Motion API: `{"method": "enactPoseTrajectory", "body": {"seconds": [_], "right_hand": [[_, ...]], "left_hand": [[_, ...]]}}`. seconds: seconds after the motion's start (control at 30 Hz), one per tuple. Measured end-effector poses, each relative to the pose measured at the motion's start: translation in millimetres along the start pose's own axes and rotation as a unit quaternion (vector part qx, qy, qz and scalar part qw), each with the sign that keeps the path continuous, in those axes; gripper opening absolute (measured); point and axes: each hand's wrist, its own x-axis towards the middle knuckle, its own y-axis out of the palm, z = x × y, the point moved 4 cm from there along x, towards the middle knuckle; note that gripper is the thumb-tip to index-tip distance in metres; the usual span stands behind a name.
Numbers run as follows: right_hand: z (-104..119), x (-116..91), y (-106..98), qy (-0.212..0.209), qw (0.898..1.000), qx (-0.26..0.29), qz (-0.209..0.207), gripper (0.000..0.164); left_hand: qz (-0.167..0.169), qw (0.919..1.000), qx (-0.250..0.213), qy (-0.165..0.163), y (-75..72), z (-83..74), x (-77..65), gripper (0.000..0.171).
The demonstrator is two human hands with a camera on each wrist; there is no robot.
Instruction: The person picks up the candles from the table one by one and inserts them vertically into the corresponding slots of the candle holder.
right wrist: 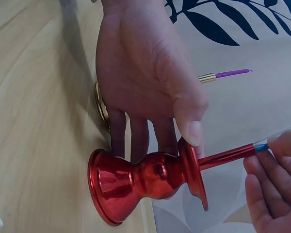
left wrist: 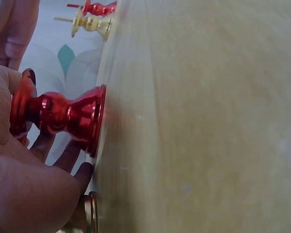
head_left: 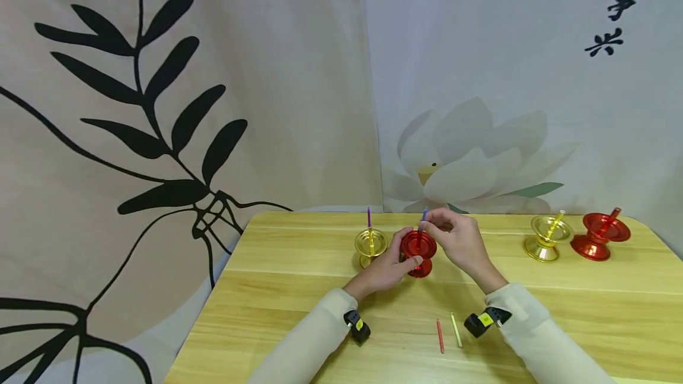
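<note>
My left hand (head_left: 385, 269) grips a shiny red candle holder (right wrist: 162, 174), its thumb at the dish and its fingers round the far side. Between thumb and fingers of my right hand (head_left: 460, 242) is a thin blue candle (head_left: 424, 214). The lower end of this candle sits in the holder's red tube, as the right wrist view shows; the fingertips hide part of it. Whether the holder's base touches the table I cannot tell. Just left stands a gold candle holder (head_left: 372, 244) with a purple candle (head_left: 369, 217) upright in it.
On the right of the wooden table (head_left: 256, 313) stand another gold holder (head_left: 544, 246) and another red holder (head_left: 592, 246). A pink candle (head_left: 440, 336) and a pale yellow candle (head_left: 456, 330) lie near the front, between the forearms. A printed curtain (head_left: 309, 88) hangs behind.
</note>
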Motion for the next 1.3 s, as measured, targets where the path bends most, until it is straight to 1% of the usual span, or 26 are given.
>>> {"method": "enactPoseTrajectory", "body": {"seconds": [0.2,0.5,0.57,0.73,1.03,1.3], "right_hand": [[0.9,0.3,1.1,-0.010,1.000,-0.008,-0.003,0.005],[0.9,0.2,1.8,-0.007,1.000,-0.015,0.000,0.006],[0.8,0.5,1.9,-0.008,1.000,-0.017,0.000,0.006],[1.1,0.4,2.1,-0.013,1.000,-0.021,0.003,0.006],[1.0,0.3,1.5,-0.024,0.999,-0.023,0.001,0.004],[0.5,0.1,2.4,-0.033,0.999,-0.025,0.004,0.003]], "left_hand": [[0.001,1.0000,0.004,-0.006,-0.7,-0.9,-1.8,0.072],[0.007,0.9999,0.007,-0.002,-0.8,0.1,-1.3,0.073],[0.005,1.0000,0.005,0.002,-0.8,-0.2,-1.1,0.072],[0.002,1.0000,0.004,-0.005,-0.6,0.2,-1.5,0.074],[-0.005,0.9998,0.016,-0.013,-1.5,0.4,-2.0,0.074],[-0.004,0.9999,0.015,0.006,-1.1,-1.1,-2.2,0.072]]}}
